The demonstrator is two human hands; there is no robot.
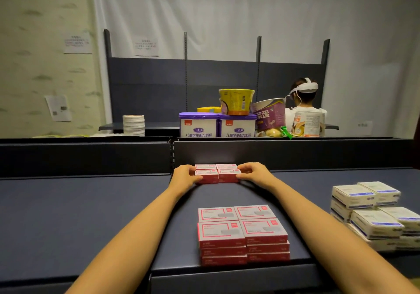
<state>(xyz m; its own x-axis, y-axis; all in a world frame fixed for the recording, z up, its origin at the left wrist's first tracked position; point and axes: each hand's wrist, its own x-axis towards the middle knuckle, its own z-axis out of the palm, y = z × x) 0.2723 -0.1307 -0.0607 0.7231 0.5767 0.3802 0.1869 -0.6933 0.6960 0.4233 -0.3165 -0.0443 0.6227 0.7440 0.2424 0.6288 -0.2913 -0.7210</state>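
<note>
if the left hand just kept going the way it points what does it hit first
The left hand grips the far red boxes, so those come first. Right behind them stands the back panel, probably next, though the gap is hard to judge.

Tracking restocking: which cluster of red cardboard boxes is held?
The far cluster at the back panel, between left hand and right hand; the near stack lies untouched.

Arms (145, 223) outstretched; left hand (185, 176) and right hand (254, 174) facing (fingers (245, 170) curled).
</note>
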